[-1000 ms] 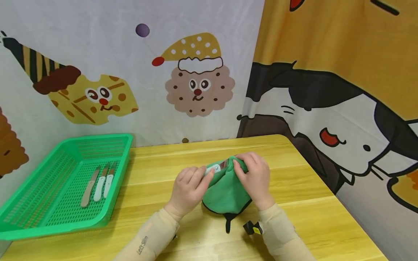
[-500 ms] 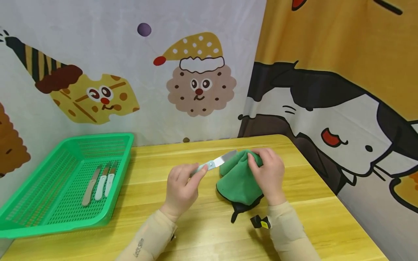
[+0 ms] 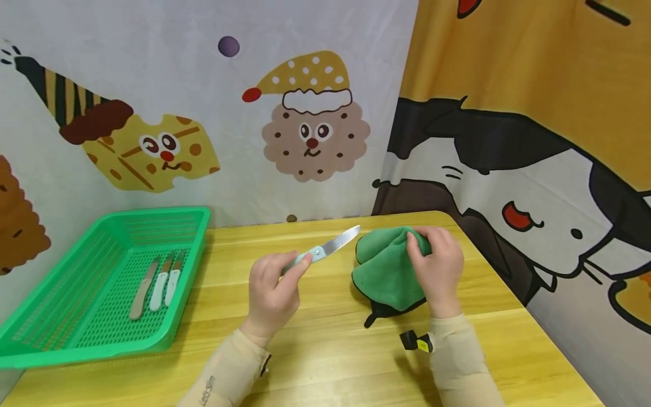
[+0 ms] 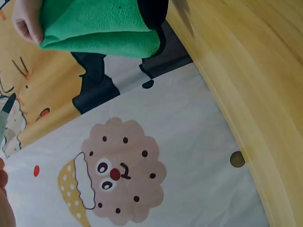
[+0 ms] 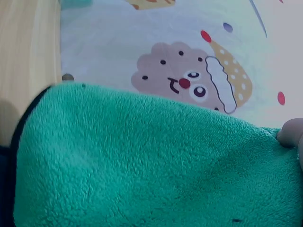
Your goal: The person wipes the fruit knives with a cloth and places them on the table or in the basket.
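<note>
In the head view my left hand (image 3: 274, 291) grips a knife (image 3: 317, 252) by its pale blue-white handle, the shiny blade pointing up and to the right. Only the blade tip (image 4: 6, 108) shows at the edge of the left wrist view. My right hand (image 3: 438, 265) pinches a green cloth (image 3: 389, 277) with dark edging and a black loop, which hangs in folds above the table. A gap separates the blade from the cloth. Up close in the right wrist view, the cloth (image 5: 132, 156) looks fluffy, with a fingertip pressing its corner.
A green plastic basket (image 3: 168, 333) stands at the left of the wooden table (image 3: 305, 362). Inside it lie a beige-handled knife (image 3: 143, 291) and two white-handled knives. A printed curtain (image 3: 244, 169) rises behind the table. A small black-and-yellow object (image 3: 416, 341) sits by the right wrist.
The knife has come out of the cloth's folds and away to the left with my left hand. My right hand has moved the cloth to the right and slightly up.
</note>
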Motion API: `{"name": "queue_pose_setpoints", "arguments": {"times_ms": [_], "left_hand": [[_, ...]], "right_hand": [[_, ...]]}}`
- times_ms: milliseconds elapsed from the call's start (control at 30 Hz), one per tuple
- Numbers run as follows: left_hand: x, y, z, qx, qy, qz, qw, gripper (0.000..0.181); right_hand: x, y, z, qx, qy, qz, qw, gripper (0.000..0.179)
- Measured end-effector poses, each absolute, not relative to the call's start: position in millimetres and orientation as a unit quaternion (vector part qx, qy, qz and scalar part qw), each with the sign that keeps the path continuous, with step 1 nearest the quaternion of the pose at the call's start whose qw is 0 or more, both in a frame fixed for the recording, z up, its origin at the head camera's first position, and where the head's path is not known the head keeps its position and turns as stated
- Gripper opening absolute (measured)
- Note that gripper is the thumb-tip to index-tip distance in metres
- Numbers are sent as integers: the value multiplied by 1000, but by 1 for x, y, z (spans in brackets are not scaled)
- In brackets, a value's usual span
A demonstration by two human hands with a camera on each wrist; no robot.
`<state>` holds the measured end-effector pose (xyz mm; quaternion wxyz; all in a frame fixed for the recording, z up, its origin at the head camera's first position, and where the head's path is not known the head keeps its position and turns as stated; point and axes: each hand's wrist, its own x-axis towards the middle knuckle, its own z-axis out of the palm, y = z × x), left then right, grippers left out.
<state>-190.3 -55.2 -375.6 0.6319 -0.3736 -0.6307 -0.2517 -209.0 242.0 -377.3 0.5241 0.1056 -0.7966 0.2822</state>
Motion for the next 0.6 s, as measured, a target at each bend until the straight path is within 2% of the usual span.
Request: {"name": "queue_pose_setpoints", "arguments": {"times_ms": [267,467,600], "left_hand": [[-182,-98,-367,-325,-647,-280,630,29],[-168,-145,-357,-267,-657,-288,644,19],[-159,-177,-346,-189,-675,-302,646,14]], "right_hand": [[-212,274,-378,30,-809,264,524,13],[-212,287,-381,-16,-830,261,493,16],[-211,287,-381,-27,-839,258,478,17]]}}
